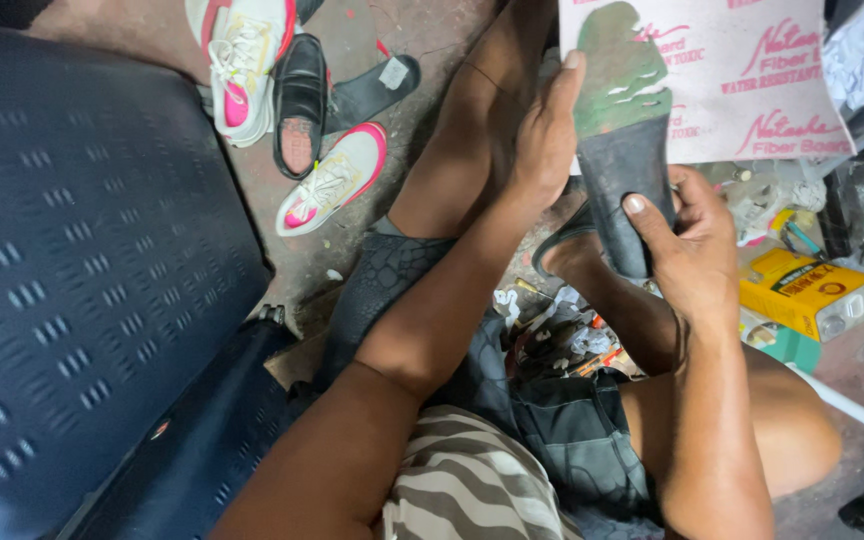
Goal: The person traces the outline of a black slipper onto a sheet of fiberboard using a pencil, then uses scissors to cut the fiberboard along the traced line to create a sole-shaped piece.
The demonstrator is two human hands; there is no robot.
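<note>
Holding a worn shoe insole (pixel 620 130), dark grey at the heel with patchy green over the forepart, you have both hands on it at once. Your left hand (pixel 544 140) lies flat along its left edge, fingers stretched upward and the fingertip reaching near the green toe end; this hand is open and pressing rather than closed around anything. Your right hand (pixel 692 240) wraps the lower, grey heel end from the right, the thumb laid across the front face and the other fingers curled behind, so that hand is closed on the insole.

The insole sits upright in front of a pale pink sheet of fibre board with red printing (pixel 752 90), its green toe overlapping the sheet's lower left part. Whether the insole presses flat against the board or is held just in front of it cannot be told.

Below your hands, your bare legs are folded on the stained concrete floor (pixel 352 250), and a heap of scraps and small tools (pixel 562 335) lies between them. To the right, a yellow rectangular tin (pixel 802 290) rests near your right wrist. Well apart at the upper left lie two white sneakers with pink trim (pixel 337 175), a black leather shoe (pixel 299 100) and a dark sole piece (pixel 372 90). A dark blue perforated metal seat (pixel 82 270) fills the left side.
</note>
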